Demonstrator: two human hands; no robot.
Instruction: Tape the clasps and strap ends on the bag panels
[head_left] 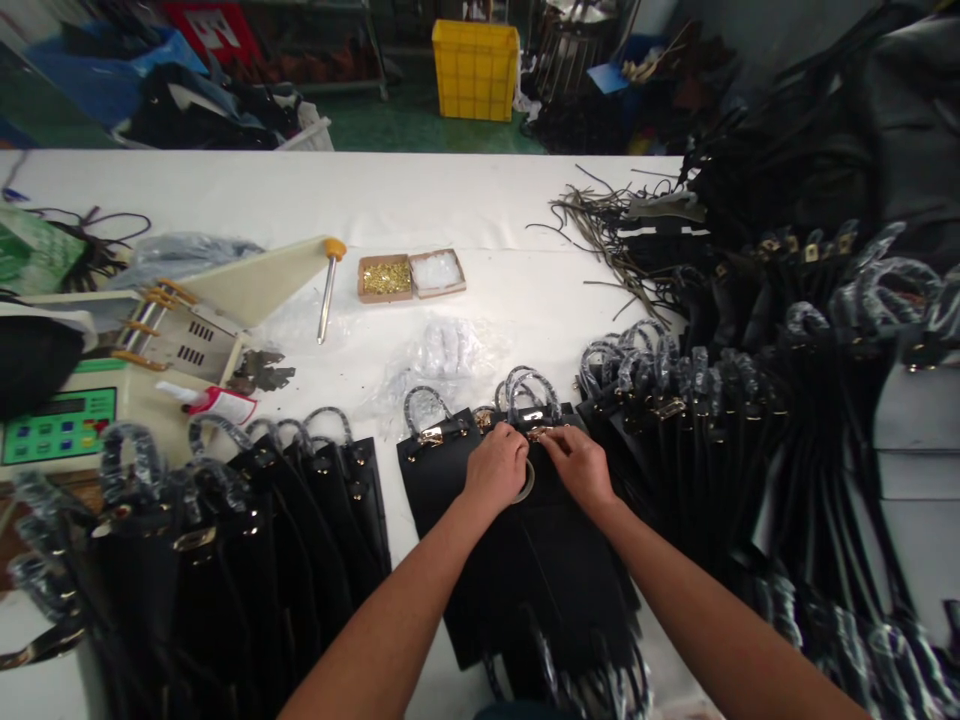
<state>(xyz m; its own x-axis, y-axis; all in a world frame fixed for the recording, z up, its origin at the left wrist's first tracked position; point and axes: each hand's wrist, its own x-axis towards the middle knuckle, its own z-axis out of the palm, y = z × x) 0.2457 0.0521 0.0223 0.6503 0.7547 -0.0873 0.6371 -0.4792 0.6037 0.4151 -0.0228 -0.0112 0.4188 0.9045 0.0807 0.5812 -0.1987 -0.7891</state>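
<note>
A black handbag (551,560) lies flat on the table in front of me, its plastic-wrapped handle (533,379) pointing away. My right hand (583,468) pinches at the small gold clasp (537,433) near the bag's top edge. Beside it, my left hand (496,466) is closed with curled fingers close to the clasp; what they hold is hidden. A narrow ring (527,484), like a thin tape roll, shows against the left hand's inner side. Another black bag (431,458) with a gold clasp lies partly under my left forearm.
Black bags with wrapped handles stand in rows at left (300,520) and right (697,450). Beyond them are a small box of gold pieces (386,278), a screwdriver (328,295), crumpled clear plastic (446,350), a red-labelled bottle (221,403) and a heat sealer (187,335).
</note>
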